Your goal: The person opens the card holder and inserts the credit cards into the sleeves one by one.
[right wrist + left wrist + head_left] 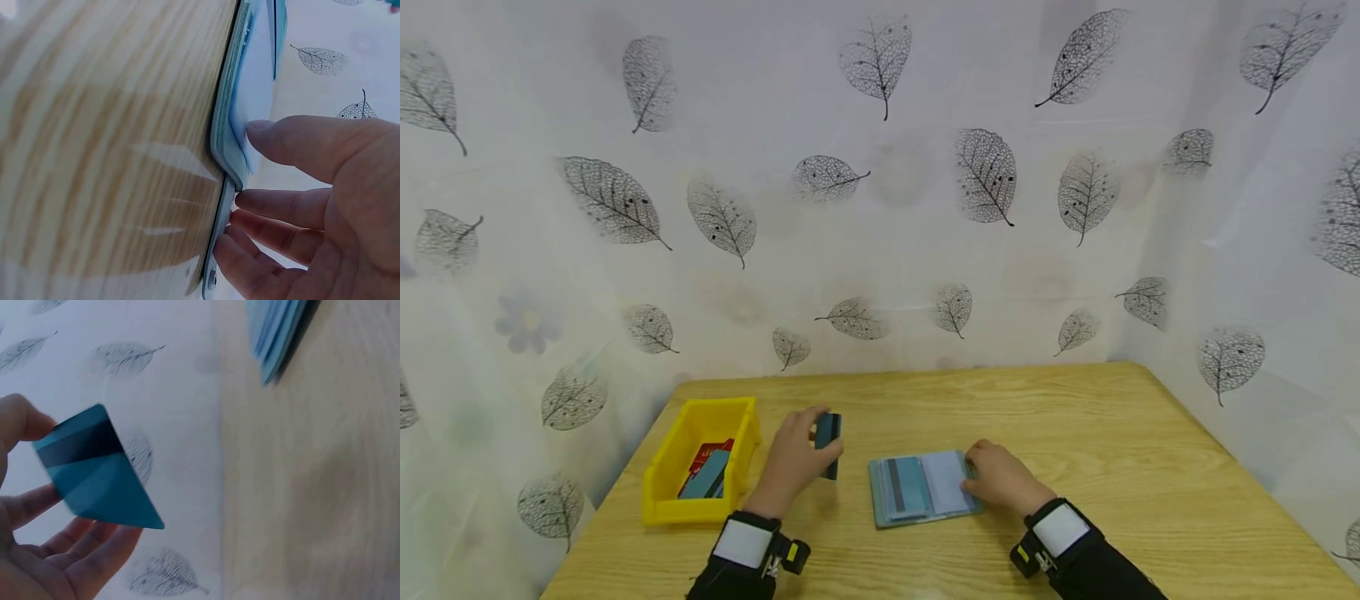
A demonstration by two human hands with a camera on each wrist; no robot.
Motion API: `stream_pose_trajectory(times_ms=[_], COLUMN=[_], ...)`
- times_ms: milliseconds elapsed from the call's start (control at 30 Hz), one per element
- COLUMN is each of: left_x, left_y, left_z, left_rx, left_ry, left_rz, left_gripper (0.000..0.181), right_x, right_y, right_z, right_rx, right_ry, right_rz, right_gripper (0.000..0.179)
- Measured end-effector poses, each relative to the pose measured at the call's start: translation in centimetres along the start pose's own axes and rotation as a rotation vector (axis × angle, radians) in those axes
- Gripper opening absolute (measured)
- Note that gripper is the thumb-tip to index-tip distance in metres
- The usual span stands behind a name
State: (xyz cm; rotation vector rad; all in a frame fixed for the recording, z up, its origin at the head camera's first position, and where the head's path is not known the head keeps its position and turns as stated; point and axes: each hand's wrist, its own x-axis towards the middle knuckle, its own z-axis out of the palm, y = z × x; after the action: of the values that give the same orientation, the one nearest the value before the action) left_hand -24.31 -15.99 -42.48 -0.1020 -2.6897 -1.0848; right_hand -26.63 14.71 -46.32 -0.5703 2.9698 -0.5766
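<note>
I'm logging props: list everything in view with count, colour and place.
Table: one, tan, underneath
Bin: one, yellow, table's left
Bin cards: two visible, red and blue, inside
Card holder: one, pale blue-green, open on table
Tucked card: one visible, teal, holder's left page
Held card: one, striped teal, above table
Sheeting: count unclear, leaf-printed white, behind table
Wrist straps: two, black, one per wrist
Sleeves: two, black, bottom edge
Left hand: one, bare, pinching held card
Right hand: one, bare, holder's right edge
</note>
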Motion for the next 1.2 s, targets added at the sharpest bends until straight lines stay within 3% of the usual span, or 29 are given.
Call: stream_pose_trajectory(times_ms=[133,300,500,767,900,1000,1100,1200], left_x=[-0.1,-0.2,-0.2,0.0,-0.1,-0.3,-0.2,0.3], left_y=[0.6,1.8,3.9,5.2,5.4,5.4,5.3,5.0], left_z=[3.1,6.3,8.7,11.5,12.1,11.7,10.6,9.0], left_rx=[0.071,0.141,0.218,0.521,0.593,0.585,0.496,0.408], left_ry=[-0.137,-0.213,-0.225,-0.17,-0.156,-0.177,-0.266,-0.398], left_rz=[0.004,0.039,0.101,0.127,0.115,0.121,0.146,0.168], left_gripper=[0.051,0.048,0.045,0.042,0.04,0.038,0.043,0.059], right_x=[-0.2,-0.1,0.0,0.0,0.0,0.0,-0.1,-0.2], right_y=[-0.1,0.1,0.2,0.1,0.1,0.1,0.0,-0.1], right_z=[0.0,0.3,0.5,0.5,0.7,0.7,0.6,0.4], right_rx=[0.0,-0.008,-0.018,-0.015,-0.017,-0.017,-0.016,-0.017], right_ry=[0.003,0.002,0.002,0.003,0.005,-0.001,0.0,0.006], right_rz=[0.002,0.003,0.009,0.006,0.007,0.003,0.003,0.002], right_gripper=[0.037,0.037,0.037,0.036,0.036,0.037,0.037,0.037])
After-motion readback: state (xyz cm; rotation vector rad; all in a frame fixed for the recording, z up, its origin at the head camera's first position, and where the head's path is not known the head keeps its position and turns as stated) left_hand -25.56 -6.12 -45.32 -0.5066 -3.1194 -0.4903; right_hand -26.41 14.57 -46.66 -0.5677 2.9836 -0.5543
